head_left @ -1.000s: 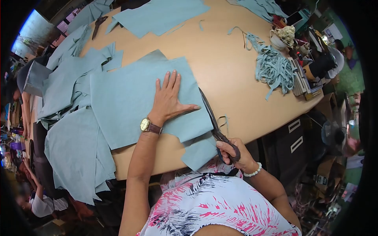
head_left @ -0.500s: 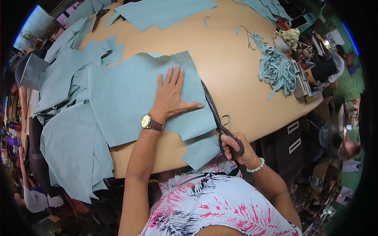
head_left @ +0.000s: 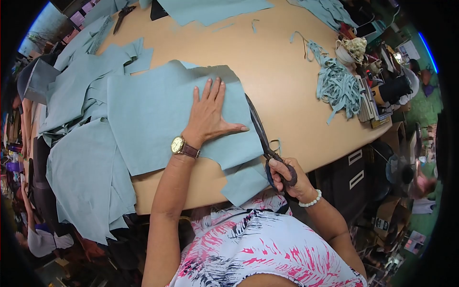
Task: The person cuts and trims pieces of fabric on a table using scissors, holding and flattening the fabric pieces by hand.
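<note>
My left hand (head_left: 207, 112) lies flat on a large light blue fabric piece (head_left: 148, 115), fingers spread and thumb pointing toward its right edge. My right hand (head_left: 289, 177) grips the handles of dark fabric scissors (head_left: 260, 131). Their long blades run along the right edge of the fabric; whether the cloth sits between the blades I cannot tell. Below the edge, a smaller blue fabric piece (head_left: 246, 182) hangs over the table's near edge beside my right hand. A short thin strip (head_left: 277, 145) lies next to the scissors.
Blue fabric pieces (head_left: 88, 172) are heaped at the left, partly over the edge. A tangle of blue strips (head_left: 337, 88) lies at the right, near stacked books (head_left: 368, 103) and a cup (head_left: 343, 51). Another pair of scissors (head_left: 123, 18) rests at the far left of the table (head_left: 287, 86).
The far edge of the fabric has shifted and curls slightly differently at its upper right corner. Both hands and the scissors stay in nearly the same place; the view has tilted a little.
</note>
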The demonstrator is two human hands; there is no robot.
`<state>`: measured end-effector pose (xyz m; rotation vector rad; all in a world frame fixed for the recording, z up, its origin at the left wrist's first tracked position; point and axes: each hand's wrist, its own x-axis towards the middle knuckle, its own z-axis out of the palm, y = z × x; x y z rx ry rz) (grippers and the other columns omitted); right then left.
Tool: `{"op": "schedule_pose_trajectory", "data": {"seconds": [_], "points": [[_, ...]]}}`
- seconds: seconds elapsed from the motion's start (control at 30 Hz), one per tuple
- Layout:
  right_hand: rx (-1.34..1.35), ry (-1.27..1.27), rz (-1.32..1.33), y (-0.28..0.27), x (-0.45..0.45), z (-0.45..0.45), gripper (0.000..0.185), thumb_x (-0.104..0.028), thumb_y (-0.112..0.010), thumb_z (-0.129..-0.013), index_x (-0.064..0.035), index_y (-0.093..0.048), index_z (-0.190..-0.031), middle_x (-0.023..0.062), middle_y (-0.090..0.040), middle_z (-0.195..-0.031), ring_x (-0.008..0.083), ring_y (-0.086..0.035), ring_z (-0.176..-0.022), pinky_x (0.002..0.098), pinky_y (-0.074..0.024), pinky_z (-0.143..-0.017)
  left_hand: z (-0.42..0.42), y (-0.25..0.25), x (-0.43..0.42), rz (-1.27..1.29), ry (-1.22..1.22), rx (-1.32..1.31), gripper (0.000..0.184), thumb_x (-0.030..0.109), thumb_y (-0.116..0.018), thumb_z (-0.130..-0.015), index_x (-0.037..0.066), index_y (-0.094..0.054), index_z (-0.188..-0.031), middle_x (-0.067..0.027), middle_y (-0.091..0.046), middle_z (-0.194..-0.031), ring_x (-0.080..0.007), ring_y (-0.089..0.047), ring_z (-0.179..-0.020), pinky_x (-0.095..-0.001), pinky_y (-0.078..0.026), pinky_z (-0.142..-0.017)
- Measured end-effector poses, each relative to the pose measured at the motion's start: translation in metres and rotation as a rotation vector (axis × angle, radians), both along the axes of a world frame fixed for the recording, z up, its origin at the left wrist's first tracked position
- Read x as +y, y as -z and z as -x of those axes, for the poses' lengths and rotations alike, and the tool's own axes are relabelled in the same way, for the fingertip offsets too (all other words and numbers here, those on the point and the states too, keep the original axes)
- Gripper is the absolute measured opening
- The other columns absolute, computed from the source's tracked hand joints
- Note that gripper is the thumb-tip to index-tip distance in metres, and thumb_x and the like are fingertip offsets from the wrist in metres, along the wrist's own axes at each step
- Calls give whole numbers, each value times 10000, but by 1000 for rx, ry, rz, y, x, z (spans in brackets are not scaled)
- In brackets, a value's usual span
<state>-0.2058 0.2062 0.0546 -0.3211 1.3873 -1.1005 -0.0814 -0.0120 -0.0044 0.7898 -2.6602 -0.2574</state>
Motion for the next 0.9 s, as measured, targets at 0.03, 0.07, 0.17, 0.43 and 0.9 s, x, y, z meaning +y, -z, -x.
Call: {"op": "schedule_pose_trajectory", "data": {"seconds": [0.03,0.07,0.17,0.43,0.9], "points": [[9,-11,6,1,0,1,321,-286,-641,-809,-12,-534,-680,-8,-436,-522,61,-421,-376,183,-339,-353,0,0,0,-9,-2,-8,1180,746,-609,-520,-70,-279,-1306,-229,-277,-1372,-370,-218,-1293,-558,-150,-1018],[18,-22,12,2,0,2,321,-286,-639,-810,-11,-535,-680,-9,-437,-521,60,-421,-376,182,-337,-355,1,-1,0,-18,-5,-17,1187,749,-609,-516,-67,-274,-1310,-226,-272,-1376,-368,-213,-1296,-559,-145,-1020],[30,-44,5,2,1,4,322,-286,-636,-814,-12,-537,-677,-13,-434,-517,56,-422,-378,181,-329,-360,0,-3,1,17,-12,5,1107,718,-620,-540,-50,-331,-1283,-211,-321,-1347,-349,-265,-1270,-528,-193,-1011],[42,-81,-11,3,2,8,309,-278,-626,-824,-20,-542,-676,-21,-444,-509,49,-424,-376,174,-321,-358,15,-4,-48,-172,70,98,814,666,-627,-573,47,-552,-1096,-147,-458,-1228,-294,-394,-1155,-465,-301,-933],[86,-60,9,3,-16,8,314,-285,-639,-809,-41,-514,-658,-8,-453,-519,54,-437,-396,179,-357,-354,15,6,-46,-25,-43,20,1056,757,-565,-564,37,-366,-1310,-140,-311,-1384,-323,-226,-1300,-526,-148,-1042]]}}
